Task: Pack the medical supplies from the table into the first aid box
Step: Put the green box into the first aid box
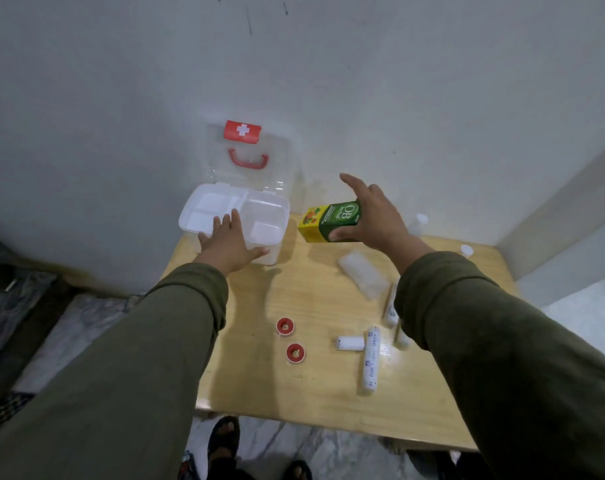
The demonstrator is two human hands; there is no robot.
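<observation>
The packing looks barely begun. At far left the left hand point(230, 242) lies with straight fingers point(234, 220) spread over the near rim of the first aid box point(271, 211), steadying it and gripping nothing; the white divided tray under and beyond those fingers shows bare compartments, and the clear lid point(249, 161) stands open against the wall behind them. Nothing can be seen inside yet. To the right, the right hand point(374, 216) holds a green and yellow carton point(332, 221) off the counter point(322, 403), thumb curled under it and fingers point(351, 183) over its top, just beside the box's right wall; by my reading this is the first item going in. Everything else waits on the counter: two red caps point(290, 339) well below and between the two hands, a clear flat packet point(363, 273) just under the carton-holding fingers, and lower right a small white roll point(350, 342) touching a long wrapped roll point(371, 362), with more white tubes point(391, 306) partly hidden by the right sleeve. Two small white bottles point(419, 223) stand farther right of those fingers. So nearly all remains to be packed.
</observation>
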